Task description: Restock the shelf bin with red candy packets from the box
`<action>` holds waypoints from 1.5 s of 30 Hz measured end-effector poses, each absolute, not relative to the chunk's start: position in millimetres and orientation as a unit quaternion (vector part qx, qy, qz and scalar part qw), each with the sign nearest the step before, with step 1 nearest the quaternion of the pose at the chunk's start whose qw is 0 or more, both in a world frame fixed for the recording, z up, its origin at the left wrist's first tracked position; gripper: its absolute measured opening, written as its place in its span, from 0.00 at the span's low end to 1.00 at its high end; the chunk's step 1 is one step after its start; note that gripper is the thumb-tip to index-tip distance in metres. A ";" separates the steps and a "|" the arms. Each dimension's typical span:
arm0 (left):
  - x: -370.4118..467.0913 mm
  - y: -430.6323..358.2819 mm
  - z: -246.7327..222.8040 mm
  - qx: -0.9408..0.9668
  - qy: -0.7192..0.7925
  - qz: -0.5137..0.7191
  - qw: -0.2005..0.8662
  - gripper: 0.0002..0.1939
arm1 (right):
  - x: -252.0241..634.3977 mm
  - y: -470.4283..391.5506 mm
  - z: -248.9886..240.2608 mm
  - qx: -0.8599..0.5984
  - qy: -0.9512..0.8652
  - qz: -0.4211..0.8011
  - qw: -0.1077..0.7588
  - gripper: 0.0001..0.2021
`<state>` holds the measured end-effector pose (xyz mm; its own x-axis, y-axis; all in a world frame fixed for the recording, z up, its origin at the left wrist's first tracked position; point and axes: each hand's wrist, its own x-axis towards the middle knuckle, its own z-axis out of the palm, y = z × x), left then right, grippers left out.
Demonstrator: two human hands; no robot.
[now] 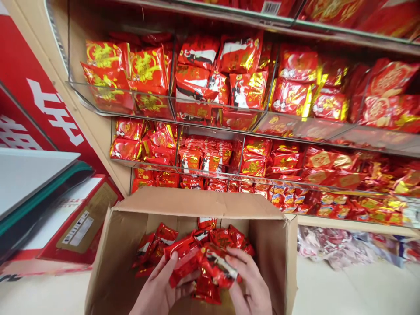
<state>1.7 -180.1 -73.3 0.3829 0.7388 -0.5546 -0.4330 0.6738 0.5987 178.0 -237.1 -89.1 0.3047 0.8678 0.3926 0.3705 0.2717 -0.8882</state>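
Before the stocked shelves (pixel 100 140), one cardboard box (pixel 197 203), open at the top, loose packets (pixel 166 232) heaped inside. Item: left hand (pixel 159 284), fingers part closed, thumb above and the others beneath a red packet (pixel 183 264). Item: right hand (pixel 251 280), fingers bent with a narrow gap, pinching the right end of a patterned packet (pixel 216 262); such edge grips presumably leave the print in sight. Both held packets are over the heap, within the box's walls; whether they touch each other, I cannot tell. Patterned packet: long axis slanting from far left to near right, printed side up. Red packet: tilted, long axis unclear through blur. Shelved packets (pixel 147 70): grouped by design, many fronts outward, probably so each kind is easily seen.
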 end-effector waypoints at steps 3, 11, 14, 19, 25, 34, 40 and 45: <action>11.8 -181.7 -55.3 0.217 0.376 0.353 0.829 0.16 | 180.0 -235.8 -86.9 -0.510 -0.702 0.112 0.484 0.23; 24.8 -179.6 -37.7 0.311 0.384 0.453 0.742 0.18 | 169.3 -234.9 -71.6 -0.556 -0.458 0.374 0.585 0.16; 26.6 -176.9 -42.0 0.360 0.409 0.445 0.711 0.20 | 161.0 -228.6 -66.0 -0.503 -0.390 0.505 0.583 0.18; 29.0 -168.7 -32.6 0.463 0.430 0.415 0.655 0.20 | 166.4 -217.8 -49.9 -0.511 -0.446 0.490 0.548 0.10; 25.5 -122.9 16.1 0.515 0.413 0.475 0.582 0.14 | 210.2 -185.1 13.2 -0.571 -0.610 0.280 0.473 0.07; 22.9 -27.5 16.1 0.680 0.420 0.440 0.409 0.13 | 224.5 -38.3 61.7 -0.730 -0.641 -0.142 0.190 0.23; 18.8 -30.8 2.9 0.667 0.441 0.429 0.420 0.13 | 225.6 22.6 42.4 -0.765 -0.626 -0.116 0.100 0.14; 17.0 -31.2 0.4 0.676 0.445 0.413 0.418 0.12 | 229.0 38.8 28.0 -0.752 -0.645 -0.123 0.056 0.11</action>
<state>17.0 -31.2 0.4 0.2623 0.9469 0.1860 0.2562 -0.2541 0.9326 229.0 38.8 28.0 0.1376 0.9565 0.2574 0.9839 -0.1619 0.0755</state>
